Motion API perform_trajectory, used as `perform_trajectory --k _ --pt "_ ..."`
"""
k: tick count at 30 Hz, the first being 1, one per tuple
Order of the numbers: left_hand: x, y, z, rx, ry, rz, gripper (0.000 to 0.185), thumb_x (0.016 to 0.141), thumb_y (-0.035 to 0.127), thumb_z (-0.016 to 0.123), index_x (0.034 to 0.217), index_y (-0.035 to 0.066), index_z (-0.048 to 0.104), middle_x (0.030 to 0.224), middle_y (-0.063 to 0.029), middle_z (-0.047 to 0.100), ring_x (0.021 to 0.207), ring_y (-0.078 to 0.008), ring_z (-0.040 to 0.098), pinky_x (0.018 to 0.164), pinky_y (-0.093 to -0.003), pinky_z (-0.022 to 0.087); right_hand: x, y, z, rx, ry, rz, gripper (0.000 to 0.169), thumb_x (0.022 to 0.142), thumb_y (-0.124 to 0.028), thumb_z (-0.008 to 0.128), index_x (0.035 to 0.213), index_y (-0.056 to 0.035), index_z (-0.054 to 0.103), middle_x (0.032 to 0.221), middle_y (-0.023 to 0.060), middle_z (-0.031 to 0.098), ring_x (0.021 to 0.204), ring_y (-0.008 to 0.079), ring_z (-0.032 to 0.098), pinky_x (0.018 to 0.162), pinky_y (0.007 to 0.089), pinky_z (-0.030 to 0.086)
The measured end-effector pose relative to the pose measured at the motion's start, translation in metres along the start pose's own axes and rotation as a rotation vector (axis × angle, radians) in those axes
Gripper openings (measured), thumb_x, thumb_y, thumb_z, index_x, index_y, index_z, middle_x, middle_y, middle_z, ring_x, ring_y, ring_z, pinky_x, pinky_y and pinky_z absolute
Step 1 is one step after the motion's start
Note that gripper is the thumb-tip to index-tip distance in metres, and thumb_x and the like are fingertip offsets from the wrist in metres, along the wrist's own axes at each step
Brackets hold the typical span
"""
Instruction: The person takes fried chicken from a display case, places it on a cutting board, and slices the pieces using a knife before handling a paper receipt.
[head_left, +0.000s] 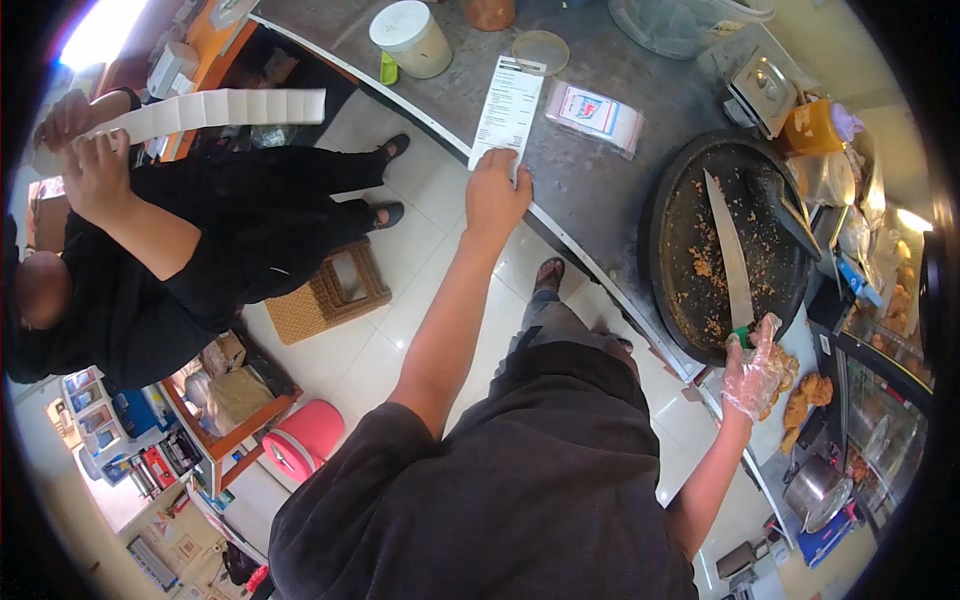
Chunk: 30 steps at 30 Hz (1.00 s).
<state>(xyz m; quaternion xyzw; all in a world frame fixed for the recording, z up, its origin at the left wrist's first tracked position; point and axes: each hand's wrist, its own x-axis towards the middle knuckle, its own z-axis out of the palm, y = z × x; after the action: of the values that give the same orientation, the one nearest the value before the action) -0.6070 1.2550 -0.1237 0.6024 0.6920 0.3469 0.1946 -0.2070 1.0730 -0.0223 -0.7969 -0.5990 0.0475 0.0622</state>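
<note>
My left hand (498, 189) holds the lower end of a printed paper receipt (507, 106) at the counter's edge. The far end of that slip lies flat under a clear round lid (541, 52). On my right hand (751, 371) is a clear plastic glove, and its fingers are around the green handle of a large kitchen knife (729, 251). The long blade points away from me over a dark round chopping board (679, 315) strewn with brown crumbs. Pieces of fried chicken (807, 405) lie beside the gloved hand, partly hidden by it.
A pack of plastic bags (596, 118) and a white-lidded tub (411, 39) stand on the metal counter (592, 195). Another dark tool (780, 206) rests on the board's far side. At left, a person (187, 225) holds a folded white paper strip (225, 109) near a wicker stool (330, 292).
</note>
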Motion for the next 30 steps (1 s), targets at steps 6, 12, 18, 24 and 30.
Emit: perform_trajectory --k 6,12,18,24,30 --pt "0.0 -0.01 0.005 0.062 0.017 0.123 0.024 0.083 0.015 0.065 0.102 0.0 0.065 0.105 -0.0222 0.065 0.098 -0.0389 0.063 0.085 -0.0436 0.051 -0.029 -0.004 -0.01 0.075 0.031 0.056 0.066 0.084 -0.012 0.069 0.145 -0.0153 0.044 0.105 0.0172 0.066 0.098 0.0342 0.062 0.086 0.0462 0.046" --pt "0.003 -0.004 0.005 0.059 -0.134 0.169 0.026 0.082 0.014 0.065 0.105 0.0 0.064 0.107 -0.0193 0.065 0.098 -0.0389 0.061 0.085 -0.0442 0.05 -0.065 -0.003 -0.005 0.183 0.087 0.131 0.066 0.084 -0.004 0.066 0.146 -0.01 0.042 0.104 0.0179 0.065 0.097 0.0321 0.061 0.088 0.045 0.046" --pt "-0.008 0.003 0.006 0.35 -0.106 0.222 0.038 0.08 0.025 0.069 0.112 0.005 0.064 0.11 -0.0149 0.065 0.107 -0.0362 0.054 0.091 -0.0446 0.045 -0.099 0.016 -0.016 0.195 0.16 0.131 0.065 0.083 -0.004 0.067 0.144 -0.0101 0.044 0.1 0.0177 0.064 0.093 0.0326 0.061 0.086 0.0443 0.047" --pt "-0.02 0.018 0.014 0.5 -0.211 0.214 0.051 0.082 0.033 0.067 0.124 0.005 0.057 0.128 -0.0153 0.055 0.115 -0.0374 0.049 0.094 -0.0502 0.043 -0.177 0.039 -0.024 0.211 0.287 0.309 0.061 0.085 -0.009 0.067 0.142 -0.0075 0.046 0.1 0.0191 0.064 0.092 0.0333 0.061 0.085 0.0445 0.047" --pt "-0.019 -0.015 0.02 0.504 -0.213 0.31 0.062 0.085 0.038 0.065 0.134 0.002 0.049 0.133 -0.0196 0.052 0.125 -0.0411 0.043 0.102 -0.0512 0.038 -0.293 0.067 -0.018 0.251 0.287 0.513 0.061 0.085 -0.011 0.067 0.142 -0.0076 0.046 0.101 0.02 0.063 0.093 0.0328 0.061 0.083 0.0444 0.048"
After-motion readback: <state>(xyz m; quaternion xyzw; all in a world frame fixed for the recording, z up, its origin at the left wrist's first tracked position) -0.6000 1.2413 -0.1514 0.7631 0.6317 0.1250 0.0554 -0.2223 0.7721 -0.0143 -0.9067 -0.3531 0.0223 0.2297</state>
